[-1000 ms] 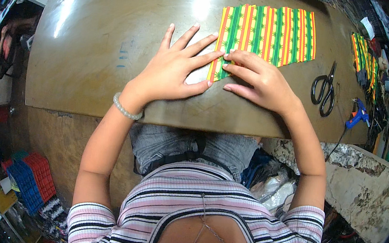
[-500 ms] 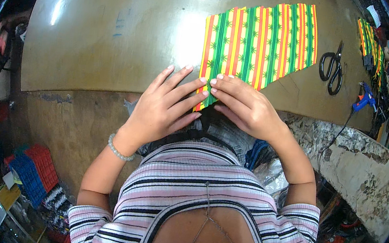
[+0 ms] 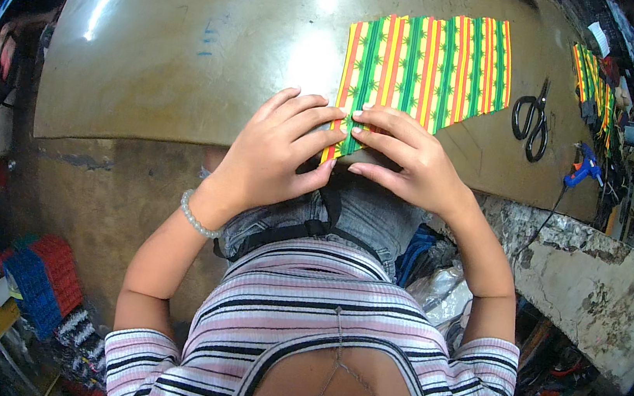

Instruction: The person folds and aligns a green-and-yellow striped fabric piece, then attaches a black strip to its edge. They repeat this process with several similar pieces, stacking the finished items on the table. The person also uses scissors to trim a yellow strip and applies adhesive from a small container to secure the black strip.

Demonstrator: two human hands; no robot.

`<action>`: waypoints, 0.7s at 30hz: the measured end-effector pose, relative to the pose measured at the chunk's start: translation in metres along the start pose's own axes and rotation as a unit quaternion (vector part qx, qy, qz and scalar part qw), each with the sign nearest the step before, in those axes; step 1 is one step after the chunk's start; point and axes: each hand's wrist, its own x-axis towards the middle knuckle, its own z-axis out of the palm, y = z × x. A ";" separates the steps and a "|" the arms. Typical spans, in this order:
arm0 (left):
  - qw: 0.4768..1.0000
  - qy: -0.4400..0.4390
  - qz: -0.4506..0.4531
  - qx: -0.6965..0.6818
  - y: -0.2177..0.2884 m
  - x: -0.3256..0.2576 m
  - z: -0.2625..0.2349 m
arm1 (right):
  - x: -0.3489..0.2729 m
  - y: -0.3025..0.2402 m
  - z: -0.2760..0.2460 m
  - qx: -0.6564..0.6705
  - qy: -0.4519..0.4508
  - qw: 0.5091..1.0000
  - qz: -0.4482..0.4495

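Observation:
A striped fabric piece [image 3: 425,69] in green, yellow and orange, with palm-like figures, lies on the table in narrow lengthwise folds. Its lower left corner reaches the table's near edge. My left hand [image 3: 280,143] grips the left edge near this corner, fingertips on top and thumb at the corner. From the other side my right hand [image 3: 407,157] has its bent fingertips on the same green fold, its thumb lower and apart from the fingers. The two hands' fingertips almost meet. What lies under the fingers is hidden.
Black-handled scissors [image 3: 531,125] rest on the brown table [image 3: 150,85], right of the fabric. Beyond them lies a blue glue gun [image 3: 586,166] with a trailing cord. More striped fabric [image 3: 595,89] is heaped at the far right edge. Colourful knitted-looking textiles [image 3: 45,280] sit low on the left.
My fingers have shifted slightly on the fabric's left edge, and my left thumb is now closer to its corner. The whole view has shifted a little. Both hands remain at the same fold.

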 end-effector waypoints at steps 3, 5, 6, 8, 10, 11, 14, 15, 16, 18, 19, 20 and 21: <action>0.999 0.036 0.017 -0.012 -0.003 0.002 0.001 | 0.001 0.003 -0.004 0.018 -0.008 1.000 0.000; 0.998 0.054 0.023 -0.006 -0.004 0.002 0.004 | 0.003 0.004 -0.004 0.021 -0.002 1.000 0.003; 0.998 0.059 0.024 -0.003 -0.005 0.003 0.006 | 0.004 0.005 -0.003 0.013 0.002 1.000 0.005; 0.997 0.071 0.026 -0.005 -0.005 0.004 0.008 | 0.008 0.007 -0.001 -0.010 0.011 1.000 0.004; 0.996 0.083 0.014 -0.015 -0.006 0.006 0.008 | 0.013 0.007 0.001 -0.028 0.039 0.999 -0.005; 0.996 0.088 0.018 -0.017 -0.006 0.007 0.008 | 0.015 0.007 0.001 -0.038 0.024 0.999 -0.001; 0.997 0.075 0.007 -0.024 -0.006 0.010 0.002 | 0.016 0.003 -0.003 -0.054 0.011 0.998 0.019; 0.998 0.064 0.013 -0.021 -0.006 0.010 0.000 | 0.014 0.001 -0.004 -0.041 0.047 0.998 0.018; 0.998 0.057 0.020 -0.017 -0.007 0.011 -0.001 | 0.011 0.000 -0.008 -0.040 0.062 0.997 0.029; 0.998 0.055 0.042 0.002 -0.007 0.011 -0.002 | 0.004 -0.002 -0.012 -0.054 0.089 0.994 0.036; 0.998 0.054 0.044 0.006 -0.006 0.009 -0.002 | -0.001 -0.003 -0.013 -0.070 0.048 0.995 0.052; 0.998 0.052 0.047 -0.001 -0.006 0.008 -0.002 | -0.005 -0.003 -0.013 -0.075 0.030 0.995 0.058; 0.998 0.046 0.047 0.005 -0.004 0.006 -0.002 | -0.008 -0.004 -0.012 -0.078 0.016 0.994 0.074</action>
